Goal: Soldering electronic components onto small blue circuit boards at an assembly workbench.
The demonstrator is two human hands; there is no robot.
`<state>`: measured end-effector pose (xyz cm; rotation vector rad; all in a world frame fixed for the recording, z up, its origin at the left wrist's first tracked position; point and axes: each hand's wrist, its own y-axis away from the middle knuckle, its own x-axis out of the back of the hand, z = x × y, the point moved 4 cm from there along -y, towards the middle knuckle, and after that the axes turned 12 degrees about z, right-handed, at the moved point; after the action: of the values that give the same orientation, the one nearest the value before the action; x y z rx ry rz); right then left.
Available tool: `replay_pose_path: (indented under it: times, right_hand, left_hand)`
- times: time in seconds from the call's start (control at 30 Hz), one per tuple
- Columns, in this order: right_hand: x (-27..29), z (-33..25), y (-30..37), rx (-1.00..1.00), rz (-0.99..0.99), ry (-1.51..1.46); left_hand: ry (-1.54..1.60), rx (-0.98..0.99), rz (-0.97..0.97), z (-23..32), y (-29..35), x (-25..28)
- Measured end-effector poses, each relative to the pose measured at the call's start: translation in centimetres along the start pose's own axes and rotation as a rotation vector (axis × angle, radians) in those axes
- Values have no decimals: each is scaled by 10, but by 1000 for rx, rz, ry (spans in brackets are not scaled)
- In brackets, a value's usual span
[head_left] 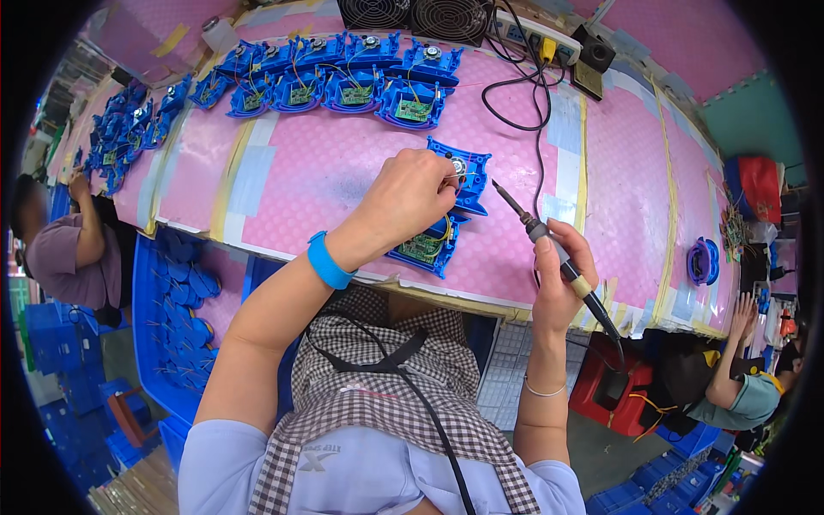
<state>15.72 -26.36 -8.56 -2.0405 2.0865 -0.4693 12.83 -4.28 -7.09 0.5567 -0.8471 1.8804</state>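
Note:
My right hand (562, 266) is closed round a soldering iron (549, 240), its dark tip pointing up and left. The tip stands just right of a blue plastic shell half (470, 193), apart from it. My left hand (408, 202) is over the left side of that shell, fingers pinched on a thin silvery wire (463, 175) that passes across a round metal speaker (460, 164). Whether this wire is solder cannot be made out. Below, partly under my left hand, the joined shell half holds a green circuit board (422, 246) with coloured wires.
Several blue shells (360, 90) with boards and speakers stand in rows at the back, more in a pile (129, 129) at far left. A black cable (542, 146) runs from a power strip (536, 39). A blue bin (159, 343) holds blue parts. Two co-workers sit at the sides.

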Motion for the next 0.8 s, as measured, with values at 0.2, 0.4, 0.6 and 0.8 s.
replay_pose_path:
  times: [0.2,0.4,0.6,0.8]
  right_hand:
    - [2,5,0,68,0,-26]
    - [12,1,-1,5,85,-93]
    - [1,4,0,-28,53,-102]
    - [5,3,4,-4,45,-82]
  left_hand:
    - [24,-7,16,-2,-1,2]
    - [271,222,411,-10,15,60]
    - [225,44,306,7,23,16]
    - [122,66,322,4,21,6]
